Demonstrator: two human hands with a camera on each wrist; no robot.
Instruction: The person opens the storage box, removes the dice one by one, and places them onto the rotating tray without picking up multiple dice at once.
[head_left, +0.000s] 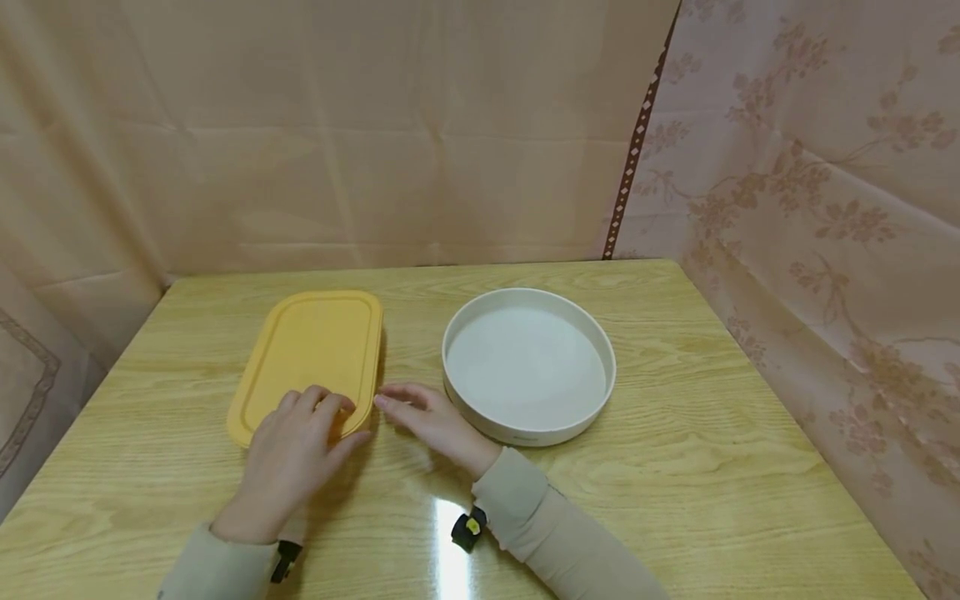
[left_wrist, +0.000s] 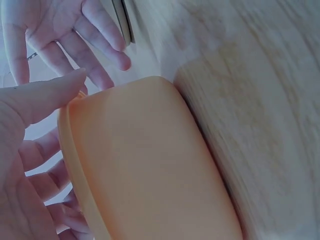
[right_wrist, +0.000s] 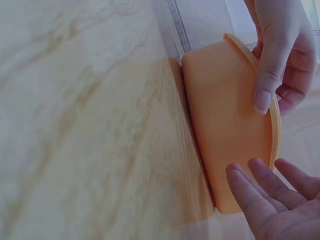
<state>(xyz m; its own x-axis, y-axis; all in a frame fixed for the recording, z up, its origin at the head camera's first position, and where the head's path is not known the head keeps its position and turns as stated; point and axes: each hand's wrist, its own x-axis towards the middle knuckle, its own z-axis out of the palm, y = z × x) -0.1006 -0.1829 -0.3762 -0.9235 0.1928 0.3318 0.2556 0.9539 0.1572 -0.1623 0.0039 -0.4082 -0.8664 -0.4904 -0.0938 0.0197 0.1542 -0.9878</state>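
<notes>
A: Head view first: where is the yellow container (head_left: 311, 358) sitting?

B: It is lying flat on the table (head_left: 675, 467), left of the white round dish (head_left: 528, 358), with its lid (head_left: 318, 333) on.

A: What could be going wrong there?

B: The left hand (head_left: 288, 454) is bearing on the near right corner alone, so I suspect a one-sided pull could be dragging or tipping the whole box. The right hand (head_left: 438, 425) is lying between container and dish, so a sudden jerk might be bumping the dish.

A: And their pose?

B: The left is arching palm down over the corner; the right is pointing its fingers at the container's side.

A: What is the left wrist view adding?

B: The thumb (left_wrist: 52, 95) is lying across the rim (left_wrist: 80, 170) and bent fingers (left_wrist: 42, 147) are sitting on its other side, so I judge the left is pinching the lid's edge. If the plastic is slick, the thumb could be sliding off.

A: And the right wrist view?

B: With nothing clearly bracing the wall (right_wrist: 225, 110), the box could be shifting. The right hand's fingers are spreading loosely beside it, gripping nothing; whether they are touching it, I cannot tell.
</notes>
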